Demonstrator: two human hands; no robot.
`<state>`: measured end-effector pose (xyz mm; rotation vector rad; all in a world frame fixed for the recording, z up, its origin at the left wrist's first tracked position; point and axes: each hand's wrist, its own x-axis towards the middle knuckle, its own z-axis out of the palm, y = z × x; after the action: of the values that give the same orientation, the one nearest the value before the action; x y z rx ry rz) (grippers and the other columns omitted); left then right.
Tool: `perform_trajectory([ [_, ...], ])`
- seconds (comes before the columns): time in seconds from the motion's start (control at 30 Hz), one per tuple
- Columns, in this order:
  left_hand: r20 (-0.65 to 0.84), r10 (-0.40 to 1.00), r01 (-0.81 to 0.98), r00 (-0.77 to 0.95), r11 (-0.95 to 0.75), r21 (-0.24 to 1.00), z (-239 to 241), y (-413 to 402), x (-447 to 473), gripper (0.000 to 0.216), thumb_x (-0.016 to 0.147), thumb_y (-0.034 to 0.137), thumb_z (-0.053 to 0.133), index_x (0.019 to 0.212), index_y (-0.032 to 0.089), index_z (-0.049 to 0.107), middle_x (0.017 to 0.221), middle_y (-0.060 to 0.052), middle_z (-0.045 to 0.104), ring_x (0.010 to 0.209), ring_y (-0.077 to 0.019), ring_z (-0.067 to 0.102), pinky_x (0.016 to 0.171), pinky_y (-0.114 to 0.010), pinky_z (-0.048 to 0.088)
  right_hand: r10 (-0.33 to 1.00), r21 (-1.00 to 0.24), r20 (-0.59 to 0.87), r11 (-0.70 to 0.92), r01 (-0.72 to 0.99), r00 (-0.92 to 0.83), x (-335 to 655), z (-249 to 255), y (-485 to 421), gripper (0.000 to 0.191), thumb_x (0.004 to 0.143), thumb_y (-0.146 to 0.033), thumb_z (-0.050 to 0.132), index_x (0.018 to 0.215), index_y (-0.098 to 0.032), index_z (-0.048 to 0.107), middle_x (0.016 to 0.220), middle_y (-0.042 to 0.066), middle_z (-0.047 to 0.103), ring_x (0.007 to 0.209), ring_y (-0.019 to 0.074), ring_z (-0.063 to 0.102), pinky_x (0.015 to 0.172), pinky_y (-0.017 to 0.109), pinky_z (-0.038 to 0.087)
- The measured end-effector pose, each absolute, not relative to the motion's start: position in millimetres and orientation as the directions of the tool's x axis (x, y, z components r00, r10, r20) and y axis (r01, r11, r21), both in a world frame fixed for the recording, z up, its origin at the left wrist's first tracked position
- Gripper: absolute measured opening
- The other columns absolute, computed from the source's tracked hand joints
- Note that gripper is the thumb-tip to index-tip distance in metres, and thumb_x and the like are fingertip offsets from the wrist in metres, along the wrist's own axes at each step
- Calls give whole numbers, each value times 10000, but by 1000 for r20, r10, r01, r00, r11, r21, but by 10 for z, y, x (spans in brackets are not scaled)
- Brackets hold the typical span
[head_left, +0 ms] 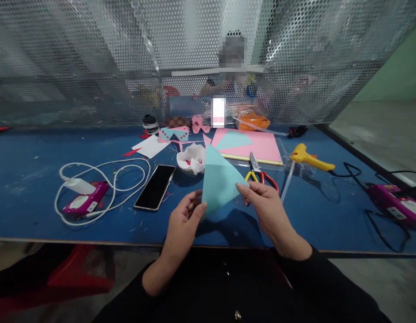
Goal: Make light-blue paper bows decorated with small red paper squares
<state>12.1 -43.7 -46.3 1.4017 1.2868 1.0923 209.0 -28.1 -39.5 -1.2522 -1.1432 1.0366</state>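
turquoise paper (223, 181) was held up as a triangle above the near part of the blue bench (26, 179), the biggest thing on show. next in size, the pink sheet (268, 148) lay flat beyond the paper and to its right. as for handling the paper well, it looked thin enough to buckle, so a light pinch close to the edges seemed best, with both sides kept evenly taut and any crease pressed slowly from the middle outward. the left hand (183, 220) pinched its lower left edge, thumb in front and fingers behind, and the right hand (267, 204) pinched its right corner, so the paper stood tilted between the hands, touching both. whether it was one layer or folded, i could not tell. the yellow glue gun (312, 159) lay well to the right of the paper, the phone (155, 187) off to its left, the scissors (256, 167) just past its right corner, and the bowl (181, 160) lined in white just beyond its left edge.
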Motion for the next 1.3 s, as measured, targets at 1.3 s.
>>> perform_trajectory([
  [1.3, 69, 992, 282, -103, -37, 959, -535, -328, 271, 216, 735, 340, 757, 698, 200, 597, 616, 51, 563, 581, -116, 486, 576, -240, 394, 918, -937, 294, 222, 270, 266, 2058, -481, -293, 424, 843, -355, 642, 542, -215, 378, 579, -64, 318, 560, 102, 305, 527, 265, 255],
])
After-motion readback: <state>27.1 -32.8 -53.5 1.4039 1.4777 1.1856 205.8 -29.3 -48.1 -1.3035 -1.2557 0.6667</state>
